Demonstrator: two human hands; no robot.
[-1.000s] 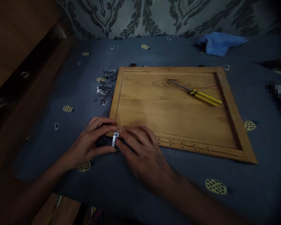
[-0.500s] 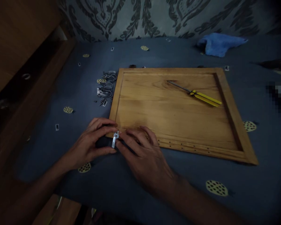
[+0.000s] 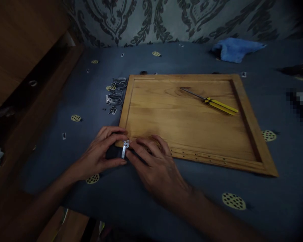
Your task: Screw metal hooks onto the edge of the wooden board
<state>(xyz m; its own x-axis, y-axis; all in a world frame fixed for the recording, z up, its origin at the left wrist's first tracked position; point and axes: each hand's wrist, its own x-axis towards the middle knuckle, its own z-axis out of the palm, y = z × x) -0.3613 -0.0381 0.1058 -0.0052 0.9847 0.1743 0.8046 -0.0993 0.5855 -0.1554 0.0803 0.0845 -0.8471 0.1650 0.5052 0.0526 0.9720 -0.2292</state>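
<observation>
At the near left corner of the wooden framed panel [image 3: 166, 117], a small shiny metal bracket [image 3: 124, 149] with a holed plate and a curved strip rests against the panel's edge. My left hand [image 3: 101, 148] curls around it from the left, index finger at its upper end and thumb by its lower end. From the other side my right hand [image 3: 154, 161] pinches at it with thumb and index finger, the other fingers lying over the panel. A row of small holes runs along the panel's near rail, to the right of my right hand.
A yellow-handled screwdriver [image 3: 221, 106] lies on the panel. Beyond its left edge are several metal hooks [image 3: 117, 92] and loose screws [image 3: 112, 110]. A blue cloth [image 3: 234, 50] sits at the back right. Wooden furniture [image 3: 22, 50] borders the left side; a patterned backing [image 3: 166, 20] stands behind.
The camera view has shifted slightly. Both hands keep almost the same place at the panel's corner, with the metal bracket still between them.
</observation>
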